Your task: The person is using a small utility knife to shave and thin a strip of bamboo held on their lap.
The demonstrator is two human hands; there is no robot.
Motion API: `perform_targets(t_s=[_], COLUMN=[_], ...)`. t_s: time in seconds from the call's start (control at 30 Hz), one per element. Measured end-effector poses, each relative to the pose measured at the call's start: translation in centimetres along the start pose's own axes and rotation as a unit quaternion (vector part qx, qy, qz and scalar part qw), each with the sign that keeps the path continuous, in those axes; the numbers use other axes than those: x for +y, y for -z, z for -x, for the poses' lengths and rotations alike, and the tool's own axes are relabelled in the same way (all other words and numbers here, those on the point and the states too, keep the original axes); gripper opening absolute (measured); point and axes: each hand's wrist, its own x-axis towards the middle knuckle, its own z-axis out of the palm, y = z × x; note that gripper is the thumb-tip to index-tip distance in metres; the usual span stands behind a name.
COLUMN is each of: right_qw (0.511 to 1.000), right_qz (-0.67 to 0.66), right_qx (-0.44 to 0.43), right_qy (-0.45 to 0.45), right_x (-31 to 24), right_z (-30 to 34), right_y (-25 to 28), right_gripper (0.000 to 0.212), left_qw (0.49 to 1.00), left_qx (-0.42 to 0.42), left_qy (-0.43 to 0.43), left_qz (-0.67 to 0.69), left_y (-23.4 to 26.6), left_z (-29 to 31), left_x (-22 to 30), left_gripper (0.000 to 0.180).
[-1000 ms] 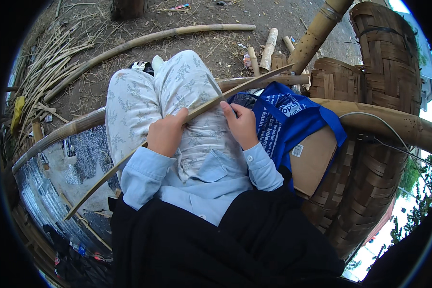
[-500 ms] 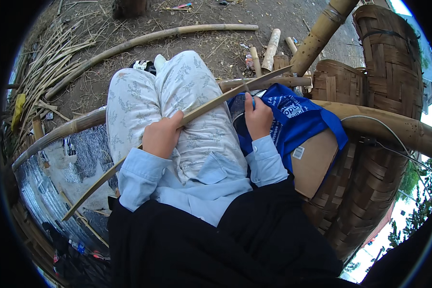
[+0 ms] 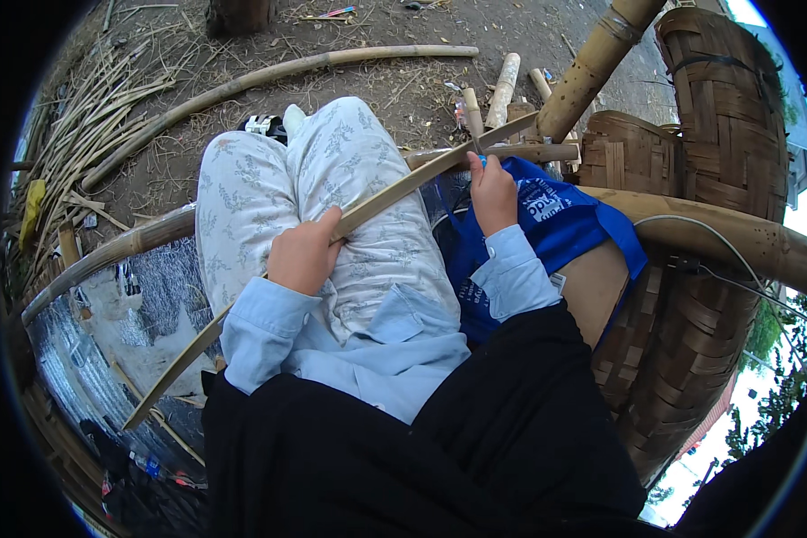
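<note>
A long split bamboo strip (image 3: 405,186) lies slantwise over my lap, its far end up to the right and its near end down at the left. My left hand (image 3: 301,256) is closed around it near the left thigh. My right hand (image 3: 494,195) grips what looks like a small knife (image 3: 483,160) with a blue handle. Its thin blade meets the strip near the far end; most of the handle is hidden in my fingers. Beneath the strip are my legs in pale patterned trousers (image 3: 249,184).
At my right sits a blue bag (image 3: 556,202) with cardboard (image 3: 594,289) in it. Beyond are woven bamboo panels (image 3: 722,108) and a slanting bamboo pole (image 3: 601,67). A curved pole (image 3: 332,57) and loose thin strips (image 3: 108,121) lie on the ground. Foil-like sheeting (image 3: 108,314) is at my left.
My right hand has moved up and away with the knife, closer to the strip's far end. The strip has shifted slightly, while my left hand keeps its hold in the same place.
</note>
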Motion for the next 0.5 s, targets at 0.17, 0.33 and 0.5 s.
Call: perform_targets(t_s=[0.17, 0.33, 0.5], right_qw=[0.985, 0.999, 0.983], right_qz=[-0.046, 0.024, -0.059], right_qx=[-0.071, -0.021, -0.109], right_qy=[0.153, -0.003, 0.137], right_x=[-3.4, 1.0, -3.1], right_z=[2.9, -1.2, 3.5], right_y=[0.0, 1.3, 0.6], right_gripper=[0.036, 0.040, 0.036], left_qw=[1.000, 1.000, 0.999], left_qx=[-0.005, -0.003, -0.014], left_qy=[0.008, 0.018, 0.025], left_qz=[0.014, 0.021, 0.018], left_y=[-0.1, 0.2, -0.1], left_z=[0.0, 0.1, 0.0], left_x=[-0.2, -0.1, -0.3], left_gripper=[0.028, 0.027, 0.029])
